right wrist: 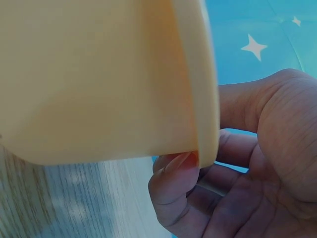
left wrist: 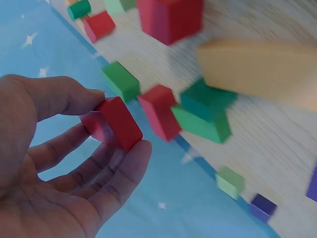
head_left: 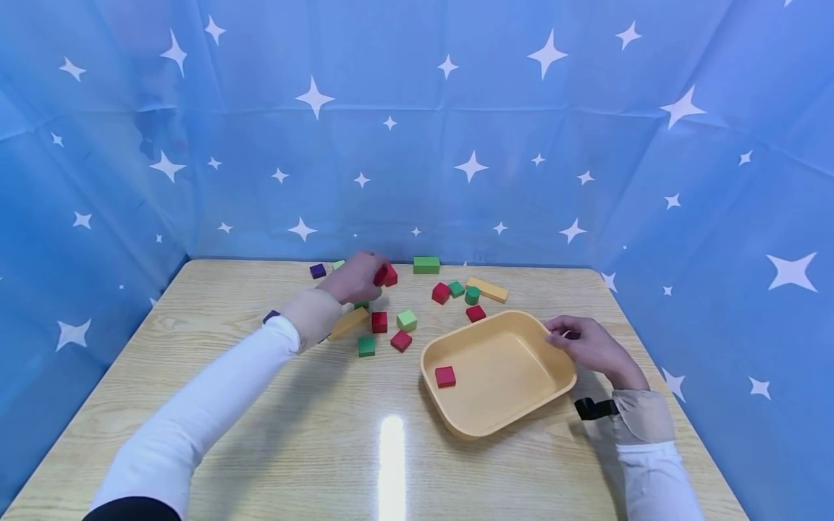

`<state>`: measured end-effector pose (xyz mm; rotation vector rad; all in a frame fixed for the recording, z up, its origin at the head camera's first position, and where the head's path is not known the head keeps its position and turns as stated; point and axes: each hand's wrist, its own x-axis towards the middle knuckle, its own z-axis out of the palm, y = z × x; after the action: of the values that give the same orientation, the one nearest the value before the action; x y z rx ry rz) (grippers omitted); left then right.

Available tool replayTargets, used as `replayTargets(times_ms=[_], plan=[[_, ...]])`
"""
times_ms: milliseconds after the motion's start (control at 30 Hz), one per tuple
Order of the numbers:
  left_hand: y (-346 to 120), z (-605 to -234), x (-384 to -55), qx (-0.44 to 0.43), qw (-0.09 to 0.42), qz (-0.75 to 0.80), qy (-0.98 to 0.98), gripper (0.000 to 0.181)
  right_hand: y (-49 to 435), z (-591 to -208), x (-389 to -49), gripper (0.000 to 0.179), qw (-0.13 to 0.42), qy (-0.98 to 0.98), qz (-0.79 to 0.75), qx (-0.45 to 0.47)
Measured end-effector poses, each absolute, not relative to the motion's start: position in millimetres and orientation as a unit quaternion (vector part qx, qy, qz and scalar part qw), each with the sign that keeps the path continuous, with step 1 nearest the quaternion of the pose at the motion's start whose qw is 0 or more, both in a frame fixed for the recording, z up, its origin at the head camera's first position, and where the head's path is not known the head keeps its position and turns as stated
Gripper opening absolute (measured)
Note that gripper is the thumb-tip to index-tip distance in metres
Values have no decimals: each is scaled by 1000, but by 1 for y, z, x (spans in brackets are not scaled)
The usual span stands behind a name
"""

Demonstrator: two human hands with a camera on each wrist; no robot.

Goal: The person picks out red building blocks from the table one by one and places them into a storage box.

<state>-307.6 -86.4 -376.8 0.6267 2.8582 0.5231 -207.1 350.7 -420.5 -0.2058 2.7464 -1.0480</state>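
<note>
My left hand [head_left: 357, 278] pinches a red block [left wrist: 121, 124] between thumb and fingertips, above the far left part of the table. Close by in the left wrist view lie another red block [left wrist: 159, 111], a green block [left wrist: 121, 82] and a dark green block [left wrist: 204, 99] against a green one. My right hand [head_left: 589, 347] grips the rim of a yellow plastic tub [head_left: 508, 376] at its right end, thumb and fingers on either side of the rim. One red block [head_left: 446, 376] sits inside the tub, towards its left wall.
Several loose blocks are scattered left of and behind the tub, among them a light green cube [head_left: 407, 320], a green cylinder [head_left: 472, 295] and a long yellow block [head_left: 489, 290]. A blue star-patterned curtain [head_left: 417, 145] borders the wooden table [head_left: 313, 449].
</note>
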Motion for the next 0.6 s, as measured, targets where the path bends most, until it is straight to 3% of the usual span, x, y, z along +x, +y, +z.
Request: replayTargets(times_ms=[600], plan=[[-33,-352,-279,289,85,119,946,54,351,-421,-209,31,96,930,-350,-64]])
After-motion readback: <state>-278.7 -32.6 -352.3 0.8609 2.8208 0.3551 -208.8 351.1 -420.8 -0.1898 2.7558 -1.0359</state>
